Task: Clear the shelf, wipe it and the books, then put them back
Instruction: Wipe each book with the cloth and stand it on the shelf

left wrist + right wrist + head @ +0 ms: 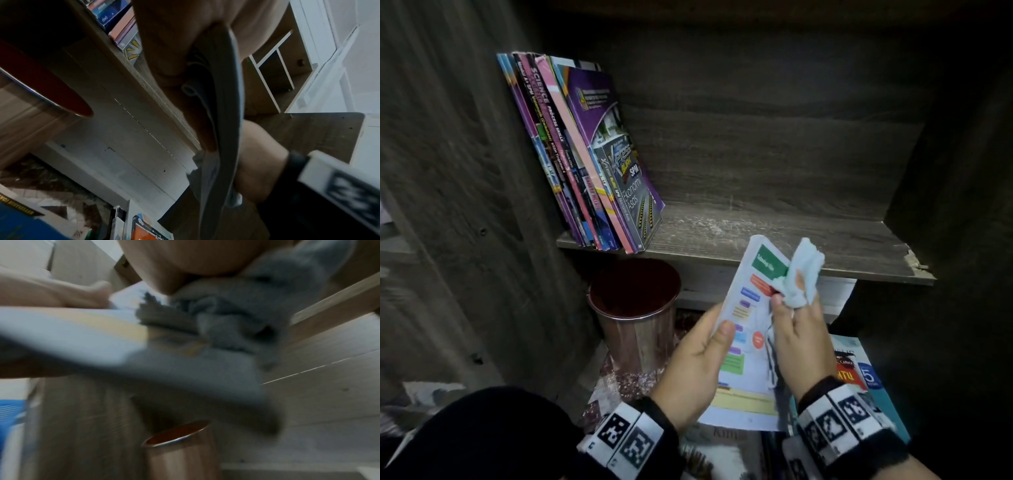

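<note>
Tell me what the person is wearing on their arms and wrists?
Both hands are bare, with no gloves. The left hand comes out of a dark, black-looking sleeve. Each wrist has a black band: the left wristband and the right wristband both carry white square blocks printed with black-and-white checker-style codes.

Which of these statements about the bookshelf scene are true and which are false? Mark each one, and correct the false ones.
1. The left hand holds a thin book. True.
2. The right hand holds a pale blue cloth against that book. True.
3. The shelf holds no books. False: a row of books leans at its left end.
4. The copper-coloured bin stands on the shelf. False: it stands below the shelf.
5. Books lie below the hands. True.
</note>
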Motion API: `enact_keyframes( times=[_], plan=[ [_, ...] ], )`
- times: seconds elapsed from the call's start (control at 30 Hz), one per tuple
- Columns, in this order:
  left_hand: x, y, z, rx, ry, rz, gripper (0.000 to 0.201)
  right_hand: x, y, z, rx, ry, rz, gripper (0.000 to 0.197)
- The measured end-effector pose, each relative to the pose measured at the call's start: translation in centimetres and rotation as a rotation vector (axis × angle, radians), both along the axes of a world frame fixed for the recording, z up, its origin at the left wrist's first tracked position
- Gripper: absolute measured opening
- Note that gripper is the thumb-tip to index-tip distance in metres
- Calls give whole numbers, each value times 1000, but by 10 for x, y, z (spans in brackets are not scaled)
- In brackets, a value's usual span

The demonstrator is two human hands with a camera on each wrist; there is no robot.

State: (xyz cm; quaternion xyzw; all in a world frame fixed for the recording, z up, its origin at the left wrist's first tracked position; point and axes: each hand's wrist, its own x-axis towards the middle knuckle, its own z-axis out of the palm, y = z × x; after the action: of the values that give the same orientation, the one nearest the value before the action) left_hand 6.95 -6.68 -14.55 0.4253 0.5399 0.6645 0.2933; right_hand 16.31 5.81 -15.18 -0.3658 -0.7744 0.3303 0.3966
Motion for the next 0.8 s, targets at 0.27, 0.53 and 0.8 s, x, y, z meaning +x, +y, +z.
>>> enact_keyframes(
  times=[0.27, 0.53, 0.8],
  plan=[
    [-13, 3, -4, -11, -16, 90, 28, -9, -42, -4, 271, -82, 312, 55],
    [-21, 0, 19, 45, -85, 27, 31, 0, -3, 31, -312, 297, -5, 66],
    [-84, 3, 53, 125, -130, 156, 34, 10, -9, 46, -965, 482, 651, 71]
  ],
)
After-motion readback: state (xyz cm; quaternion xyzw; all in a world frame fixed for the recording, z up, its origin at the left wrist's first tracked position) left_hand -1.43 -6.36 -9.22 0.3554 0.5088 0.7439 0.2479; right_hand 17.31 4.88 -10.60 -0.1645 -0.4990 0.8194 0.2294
